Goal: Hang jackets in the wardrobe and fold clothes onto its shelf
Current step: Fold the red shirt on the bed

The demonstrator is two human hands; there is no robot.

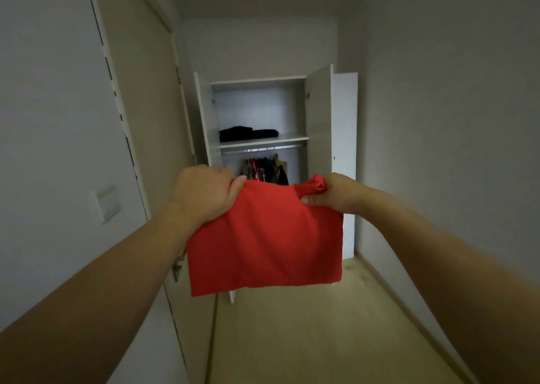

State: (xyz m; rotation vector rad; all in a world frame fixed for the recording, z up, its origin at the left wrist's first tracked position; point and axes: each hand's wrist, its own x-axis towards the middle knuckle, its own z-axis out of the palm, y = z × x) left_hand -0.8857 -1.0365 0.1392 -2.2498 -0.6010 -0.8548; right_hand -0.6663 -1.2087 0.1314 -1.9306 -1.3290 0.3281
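Note:
A folded red garment [263, 237] hangs in front of me, held up by its top edge. My left hand [204, 192] grips its upper left corner. My right hand [333, 193] grips the bunched upper right corner. Ahead stands the white wardrobe [318, 115] with both doors open. Two dark folded clothes [247, 134] lie on its shelf [292, 139]. Several jackets [264, 170] hang from the rail below the shelf, their lower parts hidden behind the red garment.
A narrow corridor with a pale wooden floor [306, 325] leads to the wardrobe. A wall with a light switch [106, 204] and a closed beige door [146, 120] line the left side. A plain wall [453, 150] runs along the right.

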